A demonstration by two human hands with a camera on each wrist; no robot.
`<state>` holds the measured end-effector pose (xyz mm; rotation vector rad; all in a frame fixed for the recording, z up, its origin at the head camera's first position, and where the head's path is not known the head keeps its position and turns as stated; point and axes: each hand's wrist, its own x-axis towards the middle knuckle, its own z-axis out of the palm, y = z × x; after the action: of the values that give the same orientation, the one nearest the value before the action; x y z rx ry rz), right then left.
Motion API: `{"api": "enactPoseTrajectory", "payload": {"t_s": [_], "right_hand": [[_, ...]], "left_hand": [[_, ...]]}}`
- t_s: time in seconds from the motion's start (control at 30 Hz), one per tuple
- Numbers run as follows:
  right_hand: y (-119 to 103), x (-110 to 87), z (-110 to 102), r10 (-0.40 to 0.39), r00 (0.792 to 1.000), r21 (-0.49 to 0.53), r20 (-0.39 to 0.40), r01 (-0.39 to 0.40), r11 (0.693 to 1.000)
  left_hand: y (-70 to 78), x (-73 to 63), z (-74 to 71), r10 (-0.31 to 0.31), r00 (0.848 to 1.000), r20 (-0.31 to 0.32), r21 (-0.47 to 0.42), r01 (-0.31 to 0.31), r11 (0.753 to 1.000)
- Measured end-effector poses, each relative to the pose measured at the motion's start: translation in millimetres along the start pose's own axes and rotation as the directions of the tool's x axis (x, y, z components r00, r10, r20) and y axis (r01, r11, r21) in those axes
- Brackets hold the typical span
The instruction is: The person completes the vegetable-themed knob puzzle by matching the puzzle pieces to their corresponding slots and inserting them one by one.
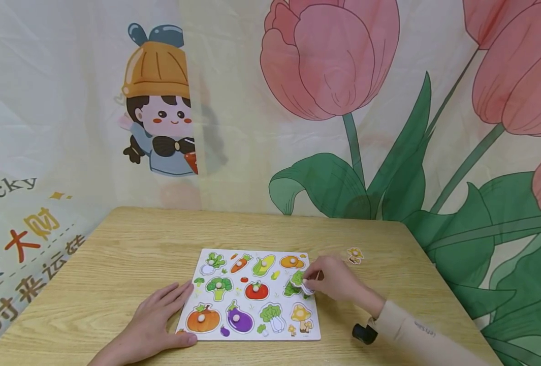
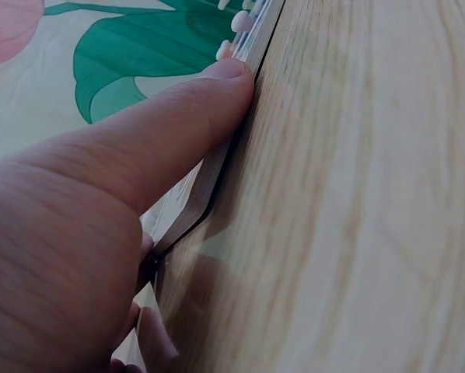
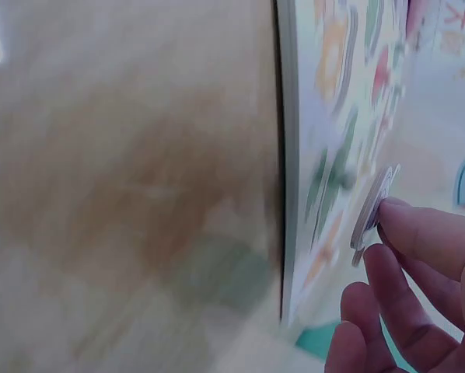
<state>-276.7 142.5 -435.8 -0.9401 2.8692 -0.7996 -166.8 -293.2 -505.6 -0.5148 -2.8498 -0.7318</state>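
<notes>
A white vegetable puzzle board [image 1: 238, 335] lies on the table. My left hand [image 1: 153, 315] rests along its left side, fingers at the edge and thumb [image 2: 178, 116] against the front edge near the corner. My right hand [image 1: 336, 279] pinches a thin bok choy piece [image 1: 297, 277] between thumb and fingertips. This piece is held tilted above the board's right side, over a green leafy vegetable piece that it partly hides. In the front row, the bok choy space [image 1: 272, 317] and the mushroom space [image 1: 301, 313] show printed pictures without knobs.
A mushroom piece [image 1: 354, 255] lies on the table [image 1: 151, 234] beyond the board's right side. Knobbed pieces sit in the board, among them a tomato [image 1: 256, 291], a pumpkin [image 1: 203, 321] and an eggplant [image 1: 240, 320]. A printed curtain [image 1: 233, 193] hangs behind the table.
</notes>
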Motion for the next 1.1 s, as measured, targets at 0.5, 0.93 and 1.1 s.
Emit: {"api": "enactPoseTrajectory", "payload": {"t_s": [0.5,0.93,1.1], "right_hand": [[-38.8,-10.1,34.3,-0.054,0.995,0.094,0.083,0.047,0.994],[-45.0,-8.9,53.8,-0.088,0.991,0.123,0.098,0.075,0.990],[-47.0,-9.1,55.1,-0.081,0.992,0.145,0.101,0.066,0.987]], "left_hand": [[1.3,-0.1,-0.8,0.005,1.000,-0.007,0.006,-0.005,1.000],[0.6,-0.2,-0.2,0.007,1.000,-0.013,0.005,-0.007,1.000],[0.7,-0.2,-0.3,-0.002,1.000,-0.002,0.002,0.002,1.000]]}}
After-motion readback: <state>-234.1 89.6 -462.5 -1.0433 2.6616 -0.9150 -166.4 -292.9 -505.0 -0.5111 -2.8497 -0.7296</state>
